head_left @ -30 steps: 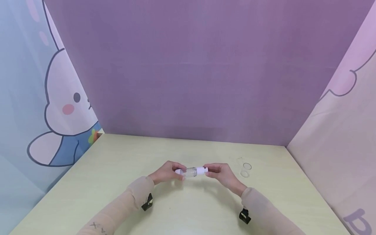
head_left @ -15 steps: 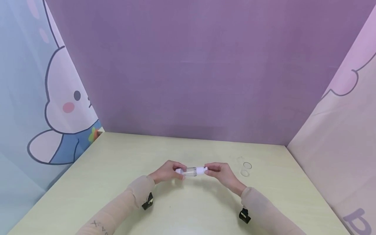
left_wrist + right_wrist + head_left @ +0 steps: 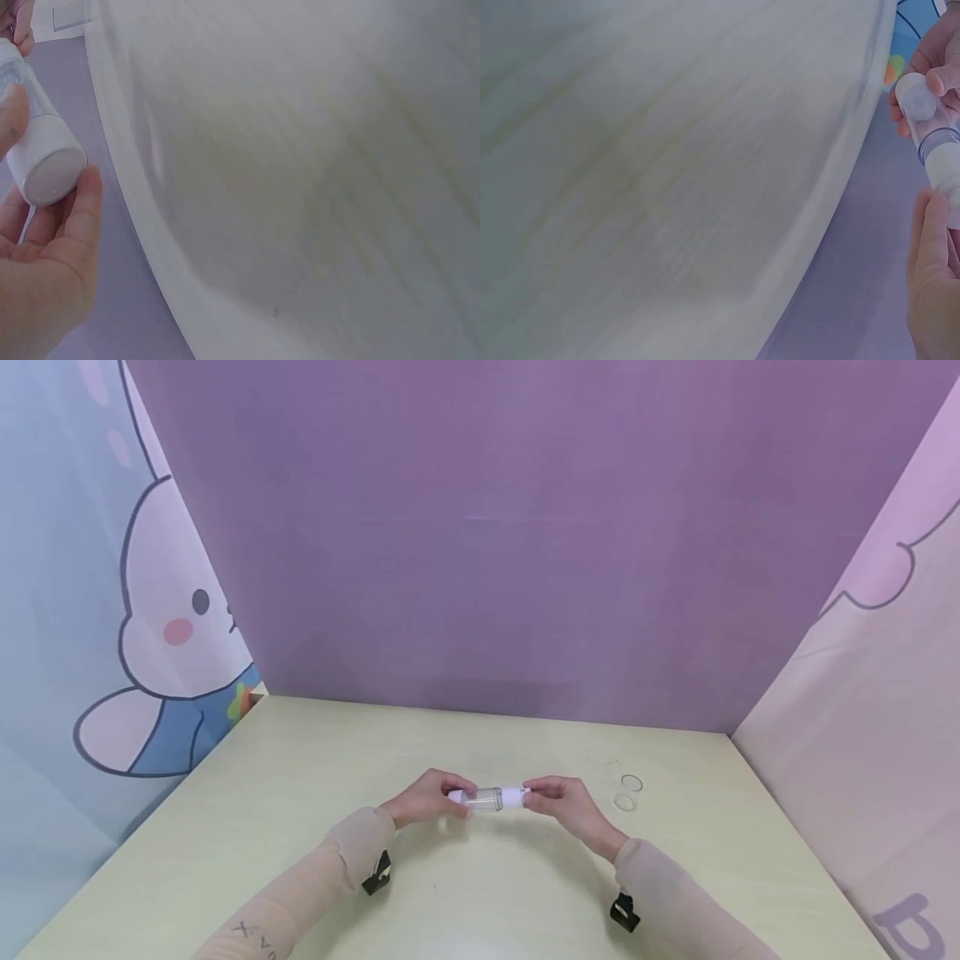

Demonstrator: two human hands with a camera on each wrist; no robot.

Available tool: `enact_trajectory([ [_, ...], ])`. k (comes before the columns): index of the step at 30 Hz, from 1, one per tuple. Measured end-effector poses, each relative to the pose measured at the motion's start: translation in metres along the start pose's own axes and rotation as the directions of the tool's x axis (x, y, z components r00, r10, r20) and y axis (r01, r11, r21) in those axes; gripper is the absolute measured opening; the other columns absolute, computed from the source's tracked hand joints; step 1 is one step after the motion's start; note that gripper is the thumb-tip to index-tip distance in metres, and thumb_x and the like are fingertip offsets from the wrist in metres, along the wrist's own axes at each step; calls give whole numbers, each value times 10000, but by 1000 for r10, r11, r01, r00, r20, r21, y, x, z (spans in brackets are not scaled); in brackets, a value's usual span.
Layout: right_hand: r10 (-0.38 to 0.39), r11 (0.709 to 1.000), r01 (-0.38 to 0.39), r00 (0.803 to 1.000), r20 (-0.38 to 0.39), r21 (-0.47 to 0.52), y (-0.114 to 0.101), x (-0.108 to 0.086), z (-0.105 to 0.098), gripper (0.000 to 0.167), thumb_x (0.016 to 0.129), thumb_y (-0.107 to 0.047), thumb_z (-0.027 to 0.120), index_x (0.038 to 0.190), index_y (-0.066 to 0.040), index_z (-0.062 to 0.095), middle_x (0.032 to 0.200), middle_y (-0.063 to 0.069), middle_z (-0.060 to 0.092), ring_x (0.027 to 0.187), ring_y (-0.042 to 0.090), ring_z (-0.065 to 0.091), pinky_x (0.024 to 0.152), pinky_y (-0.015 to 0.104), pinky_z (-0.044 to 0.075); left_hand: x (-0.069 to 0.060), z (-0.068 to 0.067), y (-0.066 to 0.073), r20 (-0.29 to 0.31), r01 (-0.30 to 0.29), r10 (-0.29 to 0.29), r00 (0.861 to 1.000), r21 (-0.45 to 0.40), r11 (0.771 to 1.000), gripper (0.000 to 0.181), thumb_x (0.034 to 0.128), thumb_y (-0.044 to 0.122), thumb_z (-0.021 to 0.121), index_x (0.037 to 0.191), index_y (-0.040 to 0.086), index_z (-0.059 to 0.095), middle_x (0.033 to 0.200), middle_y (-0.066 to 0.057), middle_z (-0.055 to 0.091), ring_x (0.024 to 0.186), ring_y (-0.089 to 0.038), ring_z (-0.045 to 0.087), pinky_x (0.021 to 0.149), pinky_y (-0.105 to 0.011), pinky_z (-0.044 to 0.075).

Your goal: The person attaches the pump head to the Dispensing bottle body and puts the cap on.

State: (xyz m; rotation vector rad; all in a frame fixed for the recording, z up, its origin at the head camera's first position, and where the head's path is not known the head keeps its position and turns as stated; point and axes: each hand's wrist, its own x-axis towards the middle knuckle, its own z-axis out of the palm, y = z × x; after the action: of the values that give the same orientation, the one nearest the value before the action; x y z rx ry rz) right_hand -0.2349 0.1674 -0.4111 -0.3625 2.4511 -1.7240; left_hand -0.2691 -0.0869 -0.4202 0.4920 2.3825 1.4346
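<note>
A small clear pump bottle (image 3: 487, 799) with a white base lies sideways in the air between both hands in the head view. My left hand (image 3: 431, 796) grips it at the white base (image 3: 51, 161), thumb on one side and fingers on the other. At the opposite end, the white pump top (image 3: 513, 797) meets the clear body's neck, where screw threads show in the right wrist view. My right hand (image 3: 567, 806) pinches the outer end of that pump top with thumb and fingers. Whether the top is fully seated on the neck, I cannot tell.
A clear cylindrical cap (image 3: 628, 793) lies on the pale table (image 3: 300, 860), right of the right hand. Behind the table rises a purple backdrop (image 3: 480, 543), with printed cloth panels at both sides.
The right fingers have shifted slightly on the pump top and cover a little more of its end. The left hand and the bottle stay almost in place.
</note>
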Motion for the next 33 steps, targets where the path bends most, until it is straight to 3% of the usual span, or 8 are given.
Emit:
enact_trajectory([
  [6, 14, 1000, -13, 1000, 12, -13, 0, -2, 1, 431, 810, -183, 686, 1172, 25, 576, 1118, 171, 636, 983, 234, 627, 847, 342, 498, 1, -1, -2, 0, 12, -12, 1000, -4, 1000, 392, 717, 109, 754, 1094, 77, 653, 1122, -83, 637, 930, -165, 578, 828, -310, 458],
  [15, 0, 999, 0, 1000, 15, -33, 5, 1, 3, 384, 777, -11, 676, 1150, 24, 589, 1115, 205, 624, 1004, 292, 616, 820, 320, 513, 2, 0, -3, -1, -4, 4, 1000, -2, 1000, 386, 724, 104, 747, 1096, 71, 650, 1118, -86, 638, 927, -158, 580, 829, -311, 460],
  [33, 2, 998, -1, 1000, 9, -59, 5, 4, 3, 370, 790, -77, 689, 1139, 15, 607, 1091, 193, 643, 971, 258, 633, 810, 307, 515, 3, 0, -2, -6, -20, 20, 1000, -6, 1000, 397, 714, 94, 754, 1094, 52, 648, 1108, -89, 641, 920, -157, 576, 823, -308, 457],
])
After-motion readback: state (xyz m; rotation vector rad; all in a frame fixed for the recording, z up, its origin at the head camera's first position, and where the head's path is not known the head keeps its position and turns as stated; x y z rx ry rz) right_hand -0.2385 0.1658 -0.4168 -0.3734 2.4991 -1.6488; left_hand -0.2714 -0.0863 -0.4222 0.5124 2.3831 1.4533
